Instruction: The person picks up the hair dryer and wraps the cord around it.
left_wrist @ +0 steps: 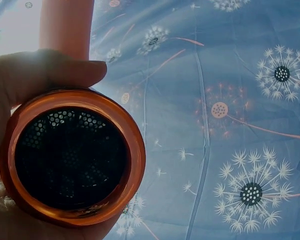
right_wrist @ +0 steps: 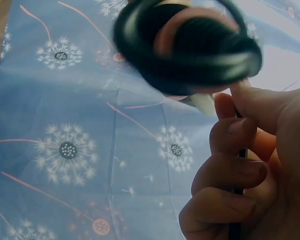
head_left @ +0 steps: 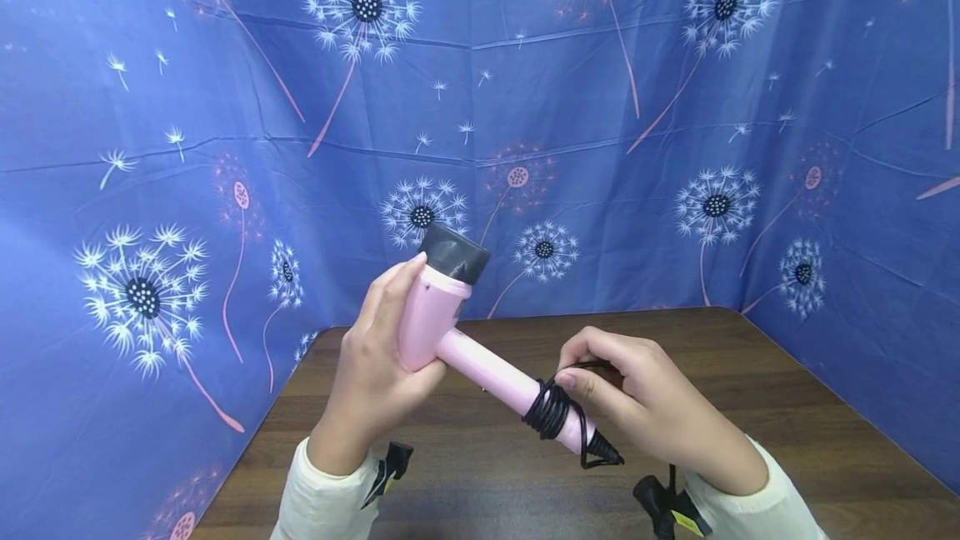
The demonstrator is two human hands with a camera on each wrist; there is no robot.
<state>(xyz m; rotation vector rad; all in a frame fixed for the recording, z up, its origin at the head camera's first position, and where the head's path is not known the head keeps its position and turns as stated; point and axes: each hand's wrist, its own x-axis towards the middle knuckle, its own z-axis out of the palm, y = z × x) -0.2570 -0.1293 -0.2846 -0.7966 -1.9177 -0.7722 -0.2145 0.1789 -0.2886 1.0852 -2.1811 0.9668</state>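
My left hand (head_left: 371,373) grips the barrel of a pink hair dryer (head_left: 431,323), held in the air over the table. Its black nozzle (head_left: 454,254) points up and away, while the handle (head_left: 487,367) slants down to the right. A black cord (head_left: 549,411) is wound in several turns around the handle's lower end. My right hand (head_left: 645,394) pinches a strand of that cord beside the coil. The left wrist view shows the round rear grille (left_wrist: 72,155) between thumb and palm. Curled right fingers (right_wrist: 227,175) hold the strand in the right wrist view, where the coil is blurred.
Below the hands lies a brown wooden table (head_left: 480,482). A blue curtain (head_left: 480,123) with dandelion prints hangs behind it and along both sides. Black camera mounts (head_left: 660,502) sit on both wrists, over cream sleeves (head_left: 757,507).
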